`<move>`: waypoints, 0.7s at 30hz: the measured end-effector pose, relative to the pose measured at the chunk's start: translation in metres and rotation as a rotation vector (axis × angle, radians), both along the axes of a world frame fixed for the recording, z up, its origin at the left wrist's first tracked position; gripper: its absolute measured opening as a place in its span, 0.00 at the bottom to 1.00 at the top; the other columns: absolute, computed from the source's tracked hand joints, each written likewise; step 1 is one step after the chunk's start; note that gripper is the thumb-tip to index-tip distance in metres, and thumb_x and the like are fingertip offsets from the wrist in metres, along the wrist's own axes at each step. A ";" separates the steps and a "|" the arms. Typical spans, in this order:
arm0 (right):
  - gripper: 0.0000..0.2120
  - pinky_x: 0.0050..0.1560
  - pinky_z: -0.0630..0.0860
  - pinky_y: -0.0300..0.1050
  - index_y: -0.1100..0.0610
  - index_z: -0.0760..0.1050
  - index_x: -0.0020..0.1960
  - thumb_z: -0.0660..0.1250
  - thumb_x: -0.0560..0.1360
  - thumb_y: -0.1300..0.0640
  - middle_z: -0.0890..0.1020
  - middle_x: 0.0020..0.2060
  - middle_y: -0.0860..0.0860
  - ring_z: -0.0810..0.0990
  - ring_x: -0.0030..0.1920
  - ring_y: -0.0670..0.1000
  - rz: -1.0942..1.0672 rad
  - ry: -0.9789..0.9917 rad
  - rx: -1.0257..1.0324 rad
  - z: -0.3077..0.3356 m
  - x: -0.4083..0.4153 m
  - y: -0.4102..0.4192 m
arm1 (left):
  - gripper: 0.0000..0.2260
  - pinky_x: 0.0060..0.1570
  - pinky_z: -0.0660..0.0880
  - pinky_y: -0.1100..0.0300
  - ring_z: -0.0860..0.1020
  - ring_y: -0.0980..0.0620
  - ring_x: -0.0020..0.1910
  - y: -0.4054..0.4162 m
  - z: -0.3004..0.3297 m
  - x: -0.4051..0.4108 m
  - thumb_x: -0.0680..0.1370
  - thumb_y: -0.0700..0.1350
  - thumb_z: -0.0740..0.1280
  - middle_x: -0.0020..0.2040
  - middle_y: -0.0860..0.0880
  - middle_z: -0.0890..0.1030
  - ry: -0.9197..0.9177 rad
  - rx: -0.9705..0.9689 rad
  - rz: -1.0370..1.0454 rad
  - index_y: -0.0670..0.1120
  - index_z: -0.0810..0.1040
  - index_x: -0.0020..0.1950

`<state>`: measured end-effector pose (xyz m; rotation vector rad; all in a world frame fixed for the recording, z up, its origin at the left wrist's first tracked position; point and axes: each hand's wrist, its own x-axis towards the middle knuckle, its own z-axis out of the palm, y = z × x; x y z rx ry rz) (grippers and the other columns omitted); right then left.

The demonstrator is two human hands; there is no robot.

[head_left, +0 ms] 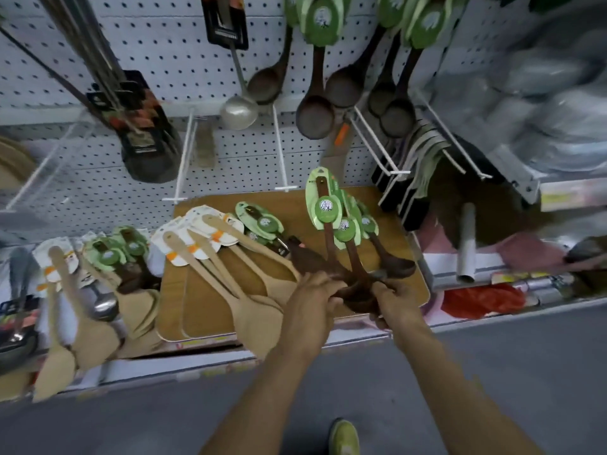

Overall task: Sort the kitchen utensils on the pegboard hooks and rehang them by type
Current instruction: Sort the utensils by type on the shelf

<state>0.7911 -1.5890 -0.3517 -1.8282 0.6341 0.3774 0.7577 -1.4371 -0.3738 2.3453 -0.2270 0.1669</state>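
Observation:
My left hand and my right hand both grip the bowl ends of a bunch of dark wooden ladles with green card tags, handles pointing up toward the pegboard. Pale wooden spatulas with white and orange tags lie fanned on a wooden board to the left of my hands. More dark ladles hang from hooks on the white pegboard above. A steel ladle hangs beside them.
Bare white peg hooks jut out above the board. Black-packaged utensils hang at upper left. More pale spatulas and a steel spoon lie at far left. Dark brushes hang at right, above red packaging. A green shoe stands on the grey floor.

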 end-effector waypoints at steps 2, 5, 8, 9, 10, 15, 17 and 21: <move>0.07 0.29 0.75 0.42 0.59 0.76 0.55 0.61 0.79 0.60 0.79 0.37 0.56 0.76 0.31 0.53 0.033 -0.021 -0.098 -0.008 0.030 -0.032 | 0.12 0.48 0.68 0.62 0.74 0.46 0.52 -0.024 0.000 0.022 0.76 0.38 0.69 0.52 0.48 0.80 0.004 -0.001 0.037 0.47 0.82 0.59; 0.06 0.22 0.71 0.39 0.57 0.76 0.51 0.60 0.79 0.60 0.80 0.36 0.58 0.77 0.26 0.55 0.114 -0.032 -0.225 -0.025 0.074 -0.071 | 0.12 0.48 0.64 0.64 0.73 0.46 0.53 -0.052 -0.007 0.053 0.76 0.37 0.69 0.54 0.46 0.81 0.059 -0.029 0.061 0.45 0.83 0.58; 0.07 0.17 0.66 0.37 0.60 0.77 0.50 0.60 0.79 0.60 0.79 0.36 0.60 0.75 0.25 0.54 0.194 -0.031 -0.306 -0.039 0.110 -0.094 | 0.11 0.51 0.70 0.56 0.74 0.47 0.54 -0.074 -0.018 0.079 0.78 0.39 0.68 0.54 0.45 0.80 0.147 -0.030 0.065 0.44 0.82 0.59; 0.07 0.19 0.68 0.38 0.60 0.77 0.50 0.61 0.78 0.60 0.78 0.35 0.60 0.75 0.25 0.54 0.218 -0.035 -0.322 -0.044 0.119 -0.098 | 0.11 0.52 0.71 0.57 0.74 0.47 0.53 -0.081 -0.023 0.087 0.78 0.39 0.67 0.55 0.45 0.79 0.175 -0.030 0.069 0.44 0.82 0.60; 0.07 0.22 0.70 0.41 0.61 0.77 0.49 0.61 0.78 0.60 0.78 0.34 0.60 0.75 0.25 0.55 0.242 -0.034 -0.337 -0.048 0.128 -0.101 | 0.11 0.51 0.70 0.58 0.74 0.49 0.52 -0.087 -0.027 0.094 0.78 0.38 0.67 0.54 0.46 0.79 0.204 -0.038 0.066 0.43 0.82 0.59; 0.08 0.43 0.80 0.55 0.61 0.78 0.49 0.61 0.77 0.62 0.80 0.38 0.61 0.81 0.37 0.62 0.323 -0.064 -0.372 -0.075 0.162 -0.107 | 0.09 0.39 0.64 0.59 0.70 0.53 0.45 -0.112 -0.045 0.120 0.76 0.37 0.67 0.45 0.49 0.71 0.290 -0.023 0.026 0.43 0.82 0.55; 0.10 0.50 0.78 0.54 0.65 0.79 0.51 0.61 0.78 0.62 0.81 0.46 0.64 0.81 0.46 0.64 0.364 -0.073 -0.411 -0.087 0.172 -0.111 | 0.11 0.35 0.61 0.68 0.69 0.55 0.44 -0.119 -0.053 0.126 0.77 0.35 0.66 0.45 0.50 0.70 0.316 0.007 0.049 0.44 0.82 0.56; 0.11 0.53 0.76 0.52 0.69 0.78 0.52 0.59 0.78 0.65 0.81 0.52 0.66 0.80 0.53 0.64 0.421 -0.066 -0.468 -0.108 0.179 -0.116 | 0.07 0.36 0.60 0.69 0.70 0.53 0.44 -0.126 -0.068 0.132 0.78 0.36 0.66 0.44 0.49 0.70 0.321 -0.020 0.059 0.42 0.82 0.53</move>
